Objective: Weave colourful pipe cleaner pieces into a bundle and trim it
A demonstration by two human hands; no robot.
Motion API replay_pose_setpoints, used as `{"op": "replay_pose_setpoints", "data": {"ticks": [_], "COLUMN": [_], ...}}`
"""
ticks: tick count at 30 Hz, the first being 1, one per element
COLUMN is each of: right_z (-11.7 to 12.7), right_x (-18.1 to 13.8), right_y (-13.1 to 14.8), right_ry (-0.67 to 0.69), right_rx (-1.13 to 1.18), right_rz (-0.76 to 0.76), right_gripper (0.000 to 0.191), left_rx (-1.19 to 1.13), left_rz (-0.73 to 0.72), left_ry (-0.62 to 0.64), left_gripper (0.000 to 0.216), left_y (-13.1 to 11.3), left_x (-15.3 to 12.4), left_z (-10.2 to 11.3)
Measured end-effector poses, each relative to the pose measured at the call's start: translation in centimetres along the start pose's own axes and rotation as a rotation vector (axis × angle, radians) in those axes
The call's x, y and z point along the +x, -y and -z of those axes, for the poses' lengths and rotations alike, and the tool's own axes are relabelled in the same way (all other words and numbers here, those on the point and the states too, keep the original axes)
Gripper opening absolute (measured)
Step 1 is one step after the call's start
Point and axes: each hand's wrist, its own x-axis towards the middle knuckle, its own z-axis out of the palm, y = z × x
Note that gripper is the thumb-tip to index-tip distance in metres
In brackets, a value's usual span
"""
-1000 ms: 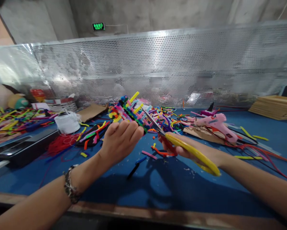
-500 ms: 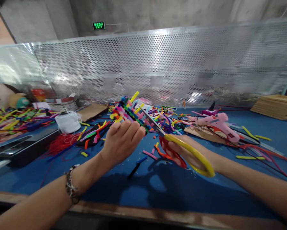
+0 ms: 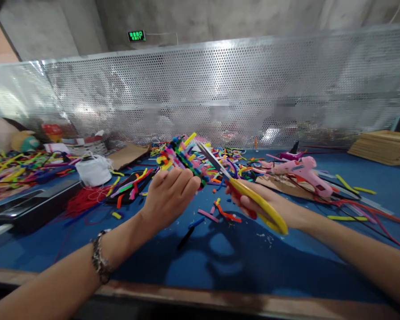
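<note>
My left hand (image 3: 171, 195) is closed around a many-coloured bundle of woven pipe cleaners (image 3: 183, 158), which sticks out above the fingers; a yellow end juts from its top. My right hand (image 3: 253, 200) grips a pair of scissors (image 3: 258, 202) with yellow and red handles. The blades point up and left, close to the bundle's right side; whether they touch it I cannot tell. Below the hands, short cut pieces of pipe cleaner (image 3: 208, 215) in pink, orange and blue lie on the blue tabletop (image 3: 146, 262).
A pink glue gun (image 3: 308, 173) lies on cardboard at the right. Piles of pipe cleaners (image 3: 26, 164) spread at left and centre. White yarn (image 3: 93, 171), red thread (image 3: 86, 200) and a black box (image 3: 36, 204) sit left. A perforated metal screen (image 3: 193, 89) stands behind.
The scissors have turned, their handles moving left and closer together and the red loop now mostly hidden. The bundle has tilted slightly and dropped a little in my left hand.
</note>
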Motion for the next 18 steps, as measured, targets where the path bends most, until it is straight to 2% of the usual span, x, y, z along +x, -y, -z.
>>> {"op": "replay_pose_setpoints", "data": {"ticks": [3,6,12,18], "right_z": [0.2,0.1,-0.2,0.0], "right_x": [-0.3,-0.5,-0.5,-0.7], "right_y": [0.6,1.0,1.3,1.3], "right_ry": [0.071,0.088,0.101,0.11], "right_rx": [-0.101,-0.231,-0.254,-0.3], "right_rz": [0.062,0.054,0.055,0.099], "right_gripper": [0.053,0.056,0.057,0.055], "left_rx": [-0.043,-0.071,-0.144,-0.103], "left_rz": [-0.015,-0.032,-0.037,0.005], "left_ry": [0.007,-0.002,-0.036,-0.055], "left_gripper": [0.021,0.021,0.021,0.019], "left_y": [-0.1,-0.4,-1.0,-0.4], "left_x": [0.0,0.2,0.0,-0.1], "left_z": [0.2,0.5,0.7,0.7]}}
